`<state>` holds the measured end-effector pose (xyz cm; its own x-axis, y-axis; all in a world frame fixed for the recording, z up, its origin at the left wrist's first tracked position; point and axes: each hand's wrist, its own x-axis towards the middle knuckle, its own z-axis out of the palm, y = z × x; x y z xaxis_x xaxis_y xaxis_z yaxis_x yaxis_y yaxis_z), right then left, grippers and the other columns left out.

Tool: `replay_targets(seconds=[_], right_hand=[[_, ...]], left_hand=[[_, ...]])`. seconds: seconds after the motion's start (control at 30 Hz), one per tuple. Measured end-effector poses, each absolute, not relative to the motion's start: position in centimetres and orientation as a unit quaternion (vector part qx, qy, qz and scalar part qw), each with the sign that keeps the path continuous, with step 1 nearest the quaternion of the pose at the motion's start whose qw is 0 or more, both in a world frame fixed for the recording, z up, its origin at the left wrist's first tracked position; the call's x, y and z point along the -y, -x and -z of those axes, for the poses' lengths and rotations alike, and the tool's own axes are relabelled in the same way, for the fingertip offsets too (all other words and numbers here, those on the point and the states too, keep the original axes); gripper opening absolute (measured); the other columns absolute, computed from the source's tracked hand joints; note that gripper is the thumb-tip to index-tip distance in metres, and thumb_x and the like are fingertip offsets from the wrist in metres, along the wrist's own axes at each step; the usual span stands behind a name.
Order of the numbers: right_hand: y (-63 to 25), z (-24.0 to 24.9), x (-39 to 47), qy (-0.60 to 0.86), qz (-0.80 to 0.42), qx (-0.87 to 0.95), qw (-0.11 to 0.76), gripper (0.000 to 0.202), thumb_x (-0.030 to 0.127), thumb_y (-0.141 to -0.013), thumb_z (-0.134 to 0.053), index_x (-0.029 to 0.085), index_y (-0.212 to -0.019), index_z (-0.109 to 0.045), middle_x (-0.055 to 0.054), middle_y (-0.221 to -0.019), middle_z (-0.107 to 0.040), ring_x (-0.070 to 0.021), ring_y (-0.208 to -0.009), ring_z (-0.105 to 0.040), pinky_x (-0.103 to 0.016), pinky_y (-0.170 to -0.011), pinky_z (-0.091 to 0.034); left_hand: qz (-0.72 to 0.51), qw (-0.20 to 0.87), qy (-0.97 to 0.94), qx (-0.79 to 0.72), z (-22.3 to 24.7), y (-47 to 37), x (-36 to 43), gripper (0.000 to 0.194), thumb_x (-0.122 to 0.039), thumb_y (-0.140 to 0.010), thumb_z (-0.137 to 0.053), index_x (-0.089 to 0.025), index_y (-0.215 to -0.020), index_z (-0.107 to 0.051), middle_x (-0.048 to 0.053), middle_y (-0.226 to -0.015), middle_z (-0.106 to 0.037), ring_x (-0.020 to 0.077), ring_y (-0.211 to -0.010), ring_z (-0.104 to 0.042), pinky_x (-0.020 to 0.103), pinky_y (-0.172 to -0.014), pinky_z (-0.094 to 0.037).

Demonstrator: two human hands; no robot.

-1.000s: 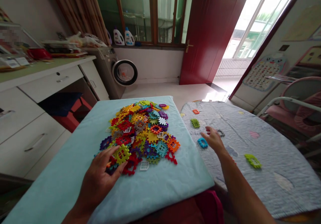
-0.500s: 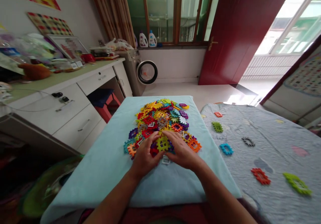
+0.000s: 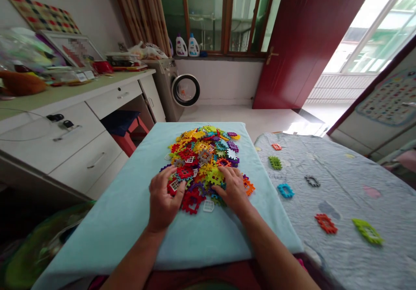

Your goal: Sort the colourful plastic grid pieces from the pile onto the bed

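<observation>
A: Where are the hands?

B: Both lie palm-down on the near edge of the pile of plastic interlocking tiles [image 3: 203, 158], which sits on the light blue towel [image 3: 130, 207]. The left hand [image 3: 163, 199] covers the pile's 7 o'clock corner, fingers spread flat over red and purple pieces, clamped on nothing. The right hand [image 3: 233, 189] presses the 5 o'clock corner, fingers likewise apart and flat, its fingertips just beside a yellow-green tile [image 3: 214, 176].

A: Anything between them?

B: A red tile [image 3: 191, 202] and a small white window-shaped piece [image 3: 208, 206] lie at the pile's 6 o'clock edge, between the two wrists.

A: And around the towel?

B: At 3 o'clock a grey quilt [image 3: 341, 186] carries loose tiles well apart from one another: a green one [image 3: 275, 162], a blue one [image 3: 285, 190], a dark one [image 3: 312, 180], a red one [image 3: 326, 223], a lime one [image 3: 368, 231] and a small orange one [image 3: 276, 146]. At 9 o'clock stands a white desk with drawers [image 3: 74, 134]; at 12 o'clock a washing machine [image 3: 177, 88], with two detergent bottles [image 3: 187, 46] on the sill above it.
</observation>
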<state>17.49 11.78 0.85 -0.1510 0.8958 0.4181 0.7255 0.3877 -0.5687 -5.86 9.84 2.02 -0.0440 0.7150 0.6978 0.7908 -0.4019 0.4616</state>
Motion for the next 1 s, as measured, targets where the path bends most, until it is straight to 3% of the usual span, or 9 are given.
replay_targets(seconds=[0.17,0.47,0.63,0.9,1.0], right_hand=[[-17.4,-0.1,-11.6,0.553,-0.112,0.733,0.38,0.069,0.04,-0.076,-0.078,0.023,-0.138,-0.053,-0.012,-0.125,-0.063,-0.0329,-0.117,-0.053,-0.052,-0.102,-0.043],[-17.6,0.0,-11.5,0.555,-0.107,0.728,0.389,0.054,0.037,-0.081,-0.072,0.022,-0.131,-0.057,-0.011,-0.121,-0.064,-0.0308,-0.115,-0.054,-0.05,-0.103,-0.042],[-17.5,0.2,-11.5,0.548,-0.109,0.735,0.383,0.045,0.034,-0.081,-0.07,0.022,-0.123,-0.061,-0.01,-0.116,-0.065,-0.031,-0.11,-0.056,-0.051,-0.101,-0.043],[-17.6,1.0,-11.6,0.539,-0.094,0.739,0.394,0.042,0.034,-0.083,-0.067,0.023,-0.123,-0.061,-0.012,-0.122,-0.064,-0.0318,-0.115,-0.056,-0.053,-0.103,-0.042],[-17.7,1.0,-11.6,0.534,-0.096,0.741,0.395,0.041,0.033,-0.083,-0.067,0.023,-0.122,-0.061,-0.011,-0.121,-0.065,-0.031,-0.115,-0.056,-0.052,-0.103,-0.043]], left_hand=[[0.481,0.049,0.627,0.611,-2.0,8.9,-11.1,0.036,-0.042,-0.09,-0.058,-0.022,-0.119,-0.058,0.011,-0.124,-0.063,0.0296,-0.121,-0.057,0.052,-0.11,-0.04],[0.366,-0.177,0.653,0.639,1.1,13.1,-13.5,0.052,-0.059,-0.086,-0.053,-0.018,-0.117,-0.063,0.012,-0.121,-0.068,0.0277,-0.116,-0.063,0.046,-0.106,-0.046],[0.38,-0.157,0.667,0.621,0.7,12.1,-13.0,0.044,-0.053,-0.086,-0.057,-0.019,-0.113,-0.065,0.011,-0.119,-0.067,0.0261,-0.116,-0.062,0.045,-0.107,-0.044],[0.416,-0.127,0.656,0.617,0.0,11.7,-12.6,0.02,-0.042,-0.083,-0.062,-0.022,-0.083,-0.064,0.007,-0.103,-0.068,0.0232,-0.101,-0.065,0.04,-0.098,-0.051],[0.43,-0.081,0.634,0.638,-0.4,11.6,-12.3,0.013,-0.035,-0.084,-0.058,-0.022,-0.084,-0.063,0.007,-0.1,-0.068,0.0248,-0.099,-0.064,0.043,-0.097,-0.05]])
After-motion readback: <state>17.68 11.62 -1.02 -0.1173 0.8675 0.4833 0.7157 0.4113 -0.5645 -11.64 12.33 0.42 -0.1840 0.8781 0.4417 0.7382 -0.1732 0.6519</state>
